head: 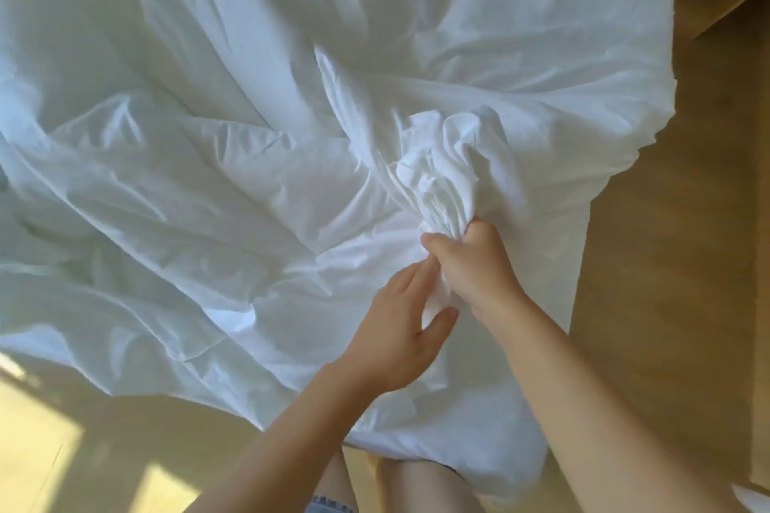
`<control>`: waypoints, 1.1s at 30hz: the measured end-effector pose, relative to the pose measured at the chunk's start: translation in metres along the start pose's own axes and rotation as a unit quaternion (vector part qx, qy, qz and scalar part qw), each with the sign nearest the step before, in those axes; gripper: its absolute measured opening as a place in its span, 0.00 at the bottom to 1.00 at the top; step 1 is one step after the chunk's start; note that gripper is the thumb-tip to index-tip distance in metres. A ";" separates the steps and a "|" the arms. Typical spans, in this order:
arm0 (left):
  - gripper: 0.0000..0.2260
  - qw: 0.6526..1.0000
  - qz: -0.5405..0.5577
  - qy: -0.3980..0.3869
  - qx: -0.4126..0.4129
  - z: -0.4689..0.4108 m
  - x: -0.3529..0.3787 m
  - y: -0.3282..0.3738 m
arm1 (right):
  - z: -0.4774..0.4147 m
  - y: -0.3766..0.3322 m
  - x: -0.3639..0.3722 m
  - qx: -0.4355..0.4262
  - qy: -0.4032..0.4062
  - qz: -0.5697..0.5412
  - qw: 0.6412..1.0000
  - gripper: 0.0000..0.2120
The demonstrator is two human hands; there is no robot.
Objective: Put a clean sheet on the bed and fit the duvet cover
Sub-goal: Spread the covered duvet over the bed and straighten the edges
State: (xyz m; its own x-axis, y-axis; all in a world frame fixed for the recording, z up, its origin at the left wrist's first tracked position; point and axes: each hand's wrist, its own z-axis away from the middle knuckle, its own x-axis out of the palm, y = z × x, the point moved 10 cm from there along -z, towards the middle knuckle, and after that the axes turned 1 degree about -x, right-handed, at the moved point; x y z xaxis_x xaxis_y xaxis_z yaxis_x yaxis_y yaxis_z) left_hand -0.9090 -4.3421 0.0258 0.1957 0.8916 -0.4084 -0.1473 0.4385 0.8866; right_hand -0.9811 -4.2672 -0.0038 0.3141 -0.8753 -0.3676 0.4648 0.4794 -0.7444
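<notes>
A: While it lies spread on the pale wooden floor (62,450), where is the wide creased white bedding cloth (208,137) held?
B: Near its right edge. Left hand (396,329): fingers straight, close together, laid against the bunch. Right hand (471,267): fingers curled tight round the gathered wad.

A single wide-angle view is taken from the wearer's head, directed forward and steeply down at close range. The frame is filled from 9 to 2 o'clock by the white bedding (250,137); tan floor (666,262) is seen at 3 o'clock.
</notes>
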 end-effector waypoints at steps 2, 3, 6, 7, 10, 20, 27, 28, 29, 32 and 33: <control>0.22 0.999 -0.021 0.008 0.033 0.011 -0.013 -0.008 | 0.003 0.008 0.009 -0.003 -0.004 -0.030 1.000 0.02; 0.22 0.998 -0.035 0.015 0.042 0.016 -0.019 -0.016 | 0.004 0.011 0.014 -0.001 -0.011 -0.042 0.999 0.01; 0.23 0.992 -0.107 0.017 0.068 0.032 -0.031 -0.047 | 0.006 0.021 0.023 0.006 -0.033 -0.060 0.998 0.06; 0.24 0.980 -0.176 -0.018 0.093 0.040 -0.024 -0.059 | 0.007 0.024 0.023 0.008 -0.038 -0.050 0.998 0.07; 0.38 0.819 -0.454 -0.336 0.101 0.087 0.024 -0.149 | 0.013 0.040 0.031 0.023 -0.073 0.014 0.997 0.08; 0.12 0.832 -0.497 -0.234 0.073 0.014 -0.025 -0.163 | 0.040 0.070 0.048 0.063 0.006 0.132 0.989 0.05; 0.17 0.978 -0.182 0.092 -0.041 -0.029 -0.113 -0.070 | 0.063 0.029 0.037 0.026 0.027 0.025 0.999 0.05; 0.18 0.982 -0.144 0.114 -0.054 -0.031 -0.117 -0.056 | 0.066 0.018 0.030 0.010 0.042 -0.002 0.999 0.06; 0.18 0.984 -0.102 0.131 -0.064 -0.031 -0.116 -0.042 | 0.071 0.006 0.021 -0.006 0.070 -0.025 0.997 0.06; 0.11 0.989 -0.048 0.140 -0.022 -0.023 -0.097 0.016 | 0.088 -0.025 -0.017 -0.051 0.186 -0.070 0.979 0.06; 0.10 0.991 -0.045 0.124 -0.001 -0.020 -0.088 0.035 | 0.094 -0.033 -0.028 -0.062 0.215 -0.085 0.971 0.08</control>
State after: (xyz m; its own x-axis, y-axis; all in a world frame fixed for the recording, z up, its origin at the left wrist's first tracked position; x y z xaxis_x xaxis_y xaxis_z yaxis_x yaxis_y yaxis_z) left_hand -0.9506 -4.4029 0.0884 -0.0368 0.8491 -0.5270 -0.1421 0.5175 0.8438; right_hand -0.9275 -4.2525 0.0831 -0.1445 -0.8991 -0.4131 0.3688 0.3385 -0.8657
